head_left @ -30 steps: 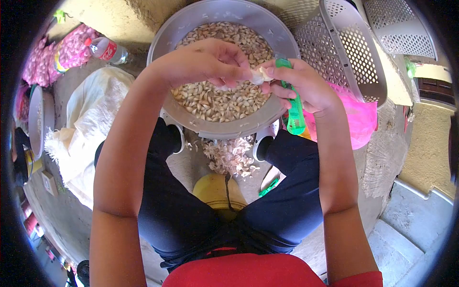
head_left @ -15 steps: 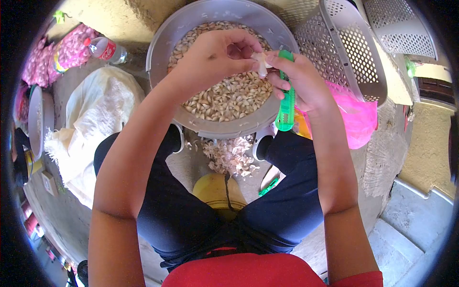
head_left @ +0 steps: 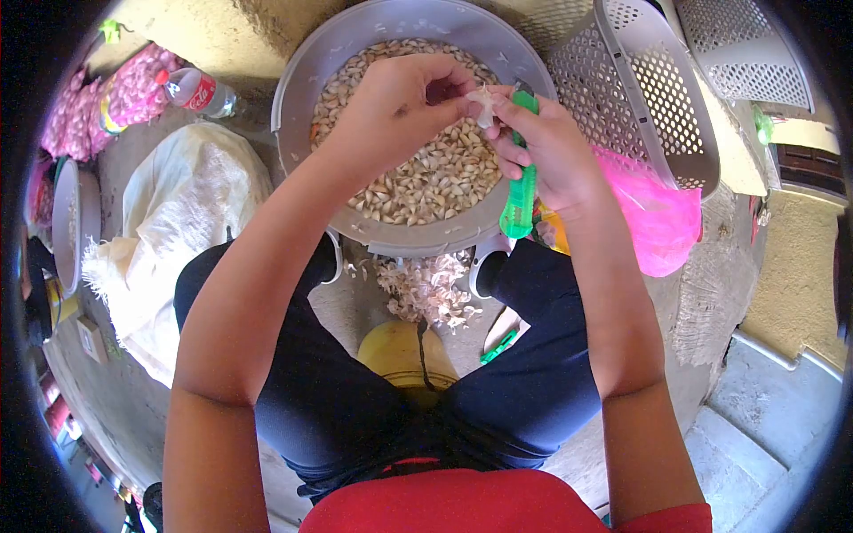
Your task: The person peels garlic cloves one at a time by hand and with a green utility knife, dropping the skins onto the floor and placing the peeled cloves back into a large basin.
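Above a round grey tub [head_left: 306, 71] of garlic cloves [head_left: 422, 182], my two hands meet at a small whitish piece of garlic [head_left: 483, 107] with papery skin. My left hand [head_left: 409, 102] pinches it from the left between thumb and fingers. My right hand [head_left: 551, 142] pinches its other side and also holds a green utility knife [head_left: 522, 191] against the palm, its handle hanging down over the tub's right rim. The fingers partly hide the garlic.
Garlic skins [head_left: 431, 289] lie below the tub, near a yellow container [head_left: 391, 351] and another green knife [head_left: 499, 347]. A white sack [head_left: 191, 204] and a cola bottle [head_left: 200, 93] stand left. Grey crates [head_left: 671, 98] and a pink bag [head_left: 662, 218] are on the right.
The green knife has shifted slightly left and down with my right hand. The garlic piece is turned, and loose skin now shows at its top.
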Action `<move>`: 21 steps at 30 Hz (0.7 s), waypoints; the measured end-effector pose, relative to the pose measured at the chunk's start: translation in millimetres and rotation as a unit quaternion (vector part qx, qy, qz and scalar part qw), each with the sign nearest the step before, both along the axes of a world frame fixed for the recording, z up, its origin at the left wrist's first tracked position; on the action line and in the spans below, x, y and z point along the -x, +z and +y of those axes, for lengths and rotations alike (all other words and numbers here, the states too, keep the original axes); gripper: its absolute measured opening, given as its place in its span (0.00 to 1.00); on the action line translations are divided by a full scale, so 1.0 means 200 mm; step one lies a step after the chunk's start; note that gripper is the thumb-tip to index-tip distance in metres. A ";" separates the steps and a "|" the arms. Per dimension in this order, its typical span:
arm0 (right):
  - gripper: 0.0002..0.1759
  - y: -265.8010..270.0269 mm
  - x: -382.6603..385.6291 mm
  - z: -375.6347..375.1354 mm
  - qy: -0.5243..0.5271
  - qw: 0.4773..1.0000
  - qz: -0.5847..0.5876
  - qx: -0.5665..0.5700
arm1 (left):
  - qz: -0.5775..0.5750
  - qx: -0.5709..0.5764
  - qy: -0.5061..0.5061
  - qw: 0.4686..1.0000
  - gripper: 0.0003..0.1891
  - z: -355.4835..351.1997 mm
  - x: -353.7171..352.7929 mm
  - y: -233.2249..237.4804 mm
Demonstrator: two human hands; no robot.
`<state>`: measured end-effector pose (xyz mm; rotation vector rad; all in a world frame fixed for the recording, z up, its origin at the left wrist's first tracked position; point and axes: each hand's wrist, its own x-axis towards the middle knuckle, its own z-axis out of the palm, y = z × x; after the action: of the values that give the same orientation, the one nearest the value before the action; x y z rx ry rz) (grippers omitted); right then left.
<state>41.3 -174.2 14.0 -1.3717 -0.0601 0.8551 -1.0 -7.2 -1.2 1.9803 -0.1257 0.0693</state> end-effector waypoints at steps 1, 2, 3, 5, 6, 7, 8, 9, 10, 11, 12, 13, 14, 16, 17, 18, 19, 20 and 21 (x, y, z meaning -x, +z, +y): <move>0.07 -0.01 0.00 0.01 -0.012 1.000 0.005 -0.009 | 0.004 0.001 0.003 1.000 0.08 -0.01 0.00 0.00; 0.06 -0.02 0.01 0.01 -0.023 1.000 0.010 -0.018 | 0.008 0.002 0.005 1.000 0.08 -0.01 0.00 -0.01; 0.06 -0.02 0.01 0.02 -0.035 0.999 0.018 -0.024 | 0.005 0.009 -0.009 1.000 0.08 -0.01 0.00 -0.01; 0.06 -0.01 0.01 0.03 -0.059 0.997 0.033 -0.036 | 0.001 0.023 -0.038 0.999 0.07 -0.02 0.01 -0.02; 0.06 -0.01 0.01 0.04 -0.069 0.996 0.035 -0.037 | 0.010 0.028 -0.045 0.999 0.07 -0.03 0.01 -0.02; 0.06 -0.01 0.02 0.05 -0.079 0.995 0.038 -0.037 | 0.019 0.032 -0.053 0.998 0.07 -0.04 0.02 -0.02; 0.06 0.00 0.02 0.05 -0.089 0.994 0.040 -0.038 | 0.028 0.036 -0.062 0.997 0.07 -0.04 0.02 -0.01; 0.06 -0.01 0.02 0.05 -0.088 0.994 0.043 -0.047 | 0.039 0.050 -0.060 0.996 0.07 -0.05 0.02 -0.02; 0.06 -0.01 0.02 0.05 -0.087 0.994 0.046 -0.056 | 0.049 0.064 -0.059 0.995 0.08 -0.05 0.02 -0.03; 0.06 -0.02 0.02 0.05 -0.086 0.993 0.049 -0.064 | 0.059 0.078 -0.057 0.993 0.08 -0.05 0.02 -0.04; 0.06 -0.03 0.01 0.04 -0.084 0.992 0.056 -0.079 | 0.070 0.095 -0.051 0.992 0.08 -0.04 0.01 -0.04; 0.07 -0.04 0.00 0.03 -0.082 0.990 0.062 -0.094 | 0.080 0.112 -0.045 0.989 0.09 -0.04 0.01 -0.04; 0.07 -0.04 0.00 0.02 -0.080 0.988 0.068 -0.109 | 0.091 0.129 -0.039 0.987 0.09 -0.04 0.01 -0.04; 0.08 -0.04 -0.01 0.02 -0.077 0.990 0.055 -0.101 | 0.113 0.135 -0.024 0.984 0.11 -0.04 0.00 -0.03; 0.08 -0.04 -0.01 0.02 -0.076 0.991 0.049 -0.097 | 0.124 0.139 -0.016 0.982 0.11 -0.04 0.00 -0.03; 0.09 -0.03 0.00 0.03 -0.081 0.992 0.043 -0.091 | 0.131 0.143 -0.021 0.981 0.12 -0.04 0.00 -0.03; 0.09 -0.01 0.01 0.04 -0.087 0.992 0.038 -0.084 | 0.139 0.148 -0.026 0.979 0.13 -0.04 0.00 -0.02; 0.10 -0.01 0.01 0.04 -0.092 0.992 0.033 -0.078 | 0.147 0.153 -0.032 0.977 0.14 -0.04 0.00 -0.02; 0.10 -0.01 0.01 0.04 -0.085 0.993 0.030 -0.075 | 0.142 0.145 -0.026 0.979 0.15 -0.04 0.00 -0.02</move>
<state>38.6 -165.5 12.5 -1.1922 0.0383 0.7334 -0.2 -15.6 -4.9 1.6746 0.0181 -0.2180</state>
